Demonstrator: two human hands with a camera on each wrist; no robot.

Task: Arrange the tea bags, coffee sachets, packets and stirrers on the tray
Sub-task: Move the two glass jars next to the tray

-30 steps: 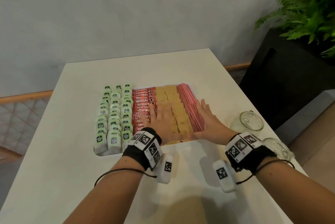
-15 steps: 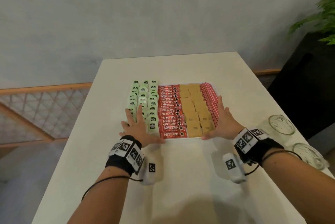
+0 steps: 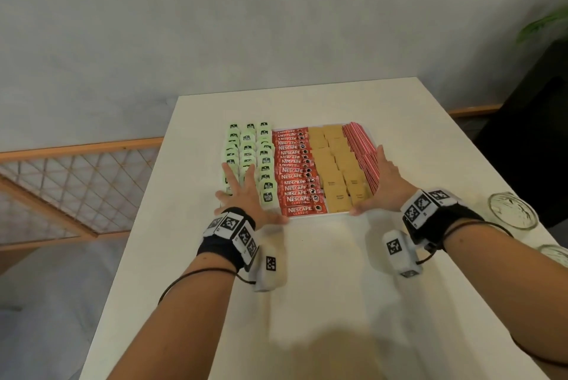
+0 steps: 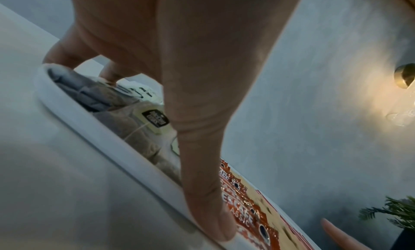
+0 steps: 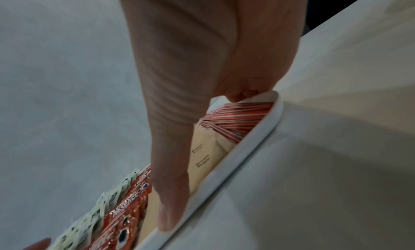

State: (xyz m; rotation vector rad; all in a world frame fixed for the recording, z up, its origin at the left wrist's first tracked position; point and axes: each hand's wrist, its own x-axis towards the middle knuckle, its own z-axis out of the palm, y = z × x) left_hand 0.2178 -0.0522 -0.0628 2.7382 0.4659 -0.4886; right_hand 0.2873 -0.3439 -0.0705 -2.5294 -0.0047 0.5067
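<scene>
**Tray filled, hands squaring it off**

On the broad white matte table (image 3: 322, 302) sits the shallow white smooth-rimmed tray (image 4: 107, 143), and I judge the task nearly done; every kind of item lies in its own column and nothing loose shows beside the tray; what remains, as far as I can tell, is a last straightening. My left hand (image 3: 242, 195) lies spread and flat over the near left corner, fingers straight on the tea bags, thumb along the near rim; my right hand (image 3: 384, 186) is likewise flat and spread at the right edge, thumb on the near rim, gripping nothing. From left to right: pale green papery tea bags (image 3: 249, 149) with dark tags, in three overlapping rows, soft and puffy; glossy red foil coffee sachets (image 3: 295, 170), long and flat, shingled; tan square paper packets (image 3: 335, 164) in two rows, matte and crisp; thin red-and-white striped stirrers (image 3: 362, 149), bundled along the right rim.
</scene>
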